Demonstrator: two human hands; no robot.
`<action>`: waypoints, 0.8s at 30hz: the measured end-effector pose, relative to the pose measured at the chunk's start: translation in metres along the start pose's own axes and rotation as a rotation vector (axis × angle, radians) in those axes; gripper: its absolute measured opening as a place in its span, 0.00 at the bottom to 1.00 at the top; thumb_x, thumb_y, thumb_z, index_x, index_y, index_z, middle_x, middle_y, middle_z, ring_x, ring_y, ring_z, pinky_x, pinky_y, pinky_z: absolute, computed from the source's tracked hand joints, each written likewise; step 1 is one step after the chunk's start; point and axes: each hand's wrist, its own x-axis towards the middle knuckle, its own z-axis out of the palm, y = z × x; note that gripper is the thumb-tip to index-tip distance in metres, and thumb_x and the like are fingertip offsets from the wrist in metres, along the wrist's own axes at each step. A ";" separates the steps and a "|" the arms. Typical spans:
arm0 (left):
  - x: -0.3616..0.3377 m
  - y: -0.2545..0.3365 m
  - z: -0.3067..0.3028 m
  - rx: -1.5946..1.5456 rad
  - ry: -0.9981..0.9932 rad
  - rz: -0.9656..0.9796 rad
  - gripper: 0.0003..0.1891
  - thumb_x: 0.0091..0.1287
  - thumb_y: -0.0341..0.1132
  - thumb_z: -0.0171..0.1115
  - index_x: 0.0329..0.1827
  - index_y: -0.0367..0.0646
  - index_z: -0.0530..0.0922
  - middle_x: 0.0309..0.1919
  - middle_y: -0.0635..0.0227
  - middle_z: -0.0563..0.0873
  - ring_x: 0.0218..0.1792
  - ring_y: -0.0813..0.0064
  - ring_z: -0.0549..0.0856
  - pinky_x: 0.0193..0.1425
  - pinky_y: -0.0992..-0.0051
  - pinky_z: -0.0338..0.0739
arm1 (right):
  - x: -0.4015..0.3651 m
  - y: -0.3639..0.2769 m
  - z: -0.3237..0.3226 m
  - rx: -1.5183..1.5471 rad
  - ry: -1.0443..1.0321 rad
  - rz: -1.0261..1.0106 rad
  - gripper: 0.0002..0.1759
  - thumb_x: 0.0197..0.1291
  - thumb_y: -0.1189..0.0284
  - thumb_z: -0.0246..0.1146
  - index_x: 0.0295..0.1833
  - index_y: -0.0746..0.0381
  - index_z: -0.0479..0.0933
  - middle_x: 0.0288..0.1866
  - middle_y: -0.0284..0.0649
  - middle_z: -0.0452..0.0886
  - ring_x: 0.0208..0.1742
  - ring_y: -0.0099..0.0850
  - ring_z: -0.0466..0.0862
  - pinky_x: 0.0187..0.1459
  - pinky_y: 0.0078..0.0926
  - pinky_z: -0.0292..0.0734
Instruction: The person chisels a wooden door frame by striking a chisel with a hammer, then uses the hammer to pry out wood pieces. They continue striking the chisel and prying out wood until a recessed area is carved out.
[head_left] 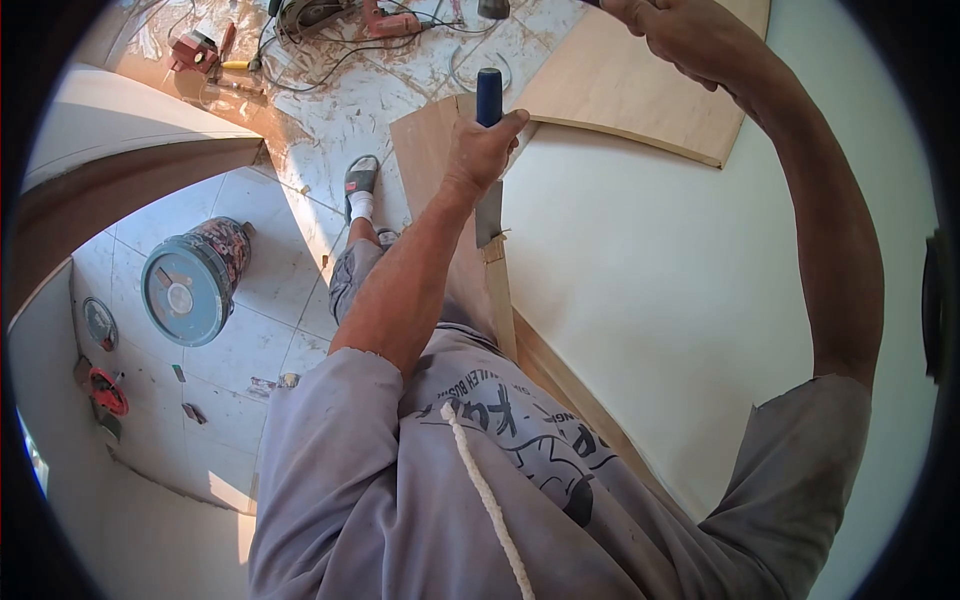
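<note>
My left hand (478, 158) is wrapped round the blue handle of a chisel (488, 97), which stands upright with its handle end up. Below the fist, the chisel's metal blade (488, 215) meets the notched edge of a wooden panel (497, 285), where some splintered wood shows. Raised at the upper right, my right hand (690, 42) is closed on the handle of a hammer. Part of the hammer's dark head (493, 8) shows at the top edge, above the chisel; much of its handle is out of view.
Another wooden board (640, 90) leans at the upper right by a white surface (610, 270). A lidded bucket (185, 290) stands on the tiles to the left. Power tools, including a red drill (392, 22), cables and shavings lie on the floor ahead. A curved panel (130, 180) juts in from the left.
</note>
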 end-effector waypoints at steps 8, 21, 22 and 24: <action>0.000 0.003 -0.001 -0.041 0.014 -0.022 0.18 0.58 0.43 0.70 0.17 0.43 0.75 0.15 0.74 0.75 0.14 0.85 0.70 0.18 0.78 0.63 | 0.003 0.013 0.025 -0.322 -0.079 -0.178 0.25 0.73 0.56 0.47 0.51 0.69 0.75 0.41 0.55 0.79 0.46 0.42 0.80 0.45 0.43 0.75; -0.001 -0.007 0.001 0.008 0.019 0.035 0.18 0.58 0.43 0.69 0.17 0.42 0.76 0.15 0.74 0.76 0.15 0.85 0.72 0.19 0.79 0.64 | 0.014 0.041 0.055 -0.212 0.178 -0.308 0.24 0.72 0.52 0.50 0.37 0.62 0.74 0.21 0.36 0.67 0.28 0.27 0.75 0.34 0.35 0.71; 0.001 -0.004 0.002 0.005 0.018 0.040 0.18 0.58 0.43 0.69 0.17 0.42 0.76 0.15 0.74 0.76 0.15 0.85 0.72 0.19 0.79 0.64 | 0.013 0.029 0.042 -0.174 0.117 -0.228 0.23 0.72 0.52 0.50 0.37 0.62 0.74 0.22 0.36 0.68 0.28 0.27 0.75 0.35 0.35 0.72; -0.001 -0.006 0.001 -0.010 0.011 0.030 0.18 0.58 0.43 0.69 0.17 0.41 0.76 0.14 0.74 0.76 0.15 0.85 0.72 0.20 0.78 0.65 | -0.008 0.002 0.022 0.105 0.161 0.140 0.22 0.72 0.53 0.51 0.38 0.62 0.74 0.22 0.35 0.70 0.27 0.27 0.75 0.35 0.34 0.74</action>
